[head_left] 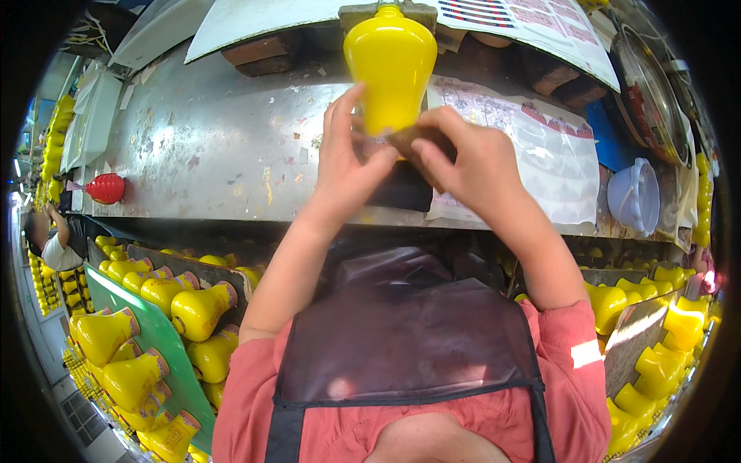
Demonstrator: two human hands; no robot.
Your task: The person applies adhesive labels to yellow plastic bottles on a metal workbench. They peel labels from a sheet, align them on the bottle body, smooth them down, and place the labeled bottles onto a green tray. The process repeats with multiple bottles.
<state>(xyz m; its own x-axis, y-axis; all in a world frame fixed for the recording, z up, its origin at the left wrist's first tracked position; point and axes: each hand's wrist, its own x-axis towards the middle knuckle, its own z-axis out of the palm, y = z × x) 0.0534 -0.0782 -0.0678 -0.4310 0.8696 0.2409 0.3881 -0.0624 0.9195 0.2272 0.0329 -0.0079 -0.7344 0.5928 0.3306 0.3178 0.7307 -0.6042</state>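
A glossy yellow bottle [390,65] is fixed at the top centre, its neck at the far side against a metal holder [355,15] and its narrower end toward me. My left hand [343,150] curls round the left of that near end, fingertips against its side and thumb below. A small patterned patch [380,139] shows at the near end, partly hidden by my fingers. In my right hand [475,158] a flat dark-brown piece [428,150] is pinched against the bottle's end; motion blurs it, so its kind is unclear. A black block or pad [405,193] lies beneath.
Printed sheets [517,170] lie on the metal bench [224,131], right of the bottle. A pale bucket [634,197] stands farther right, a red ribbed object [106,188] at left. Yellow bottles [204,309] crowd racks on both sides. Another person [58,251] is at far left.
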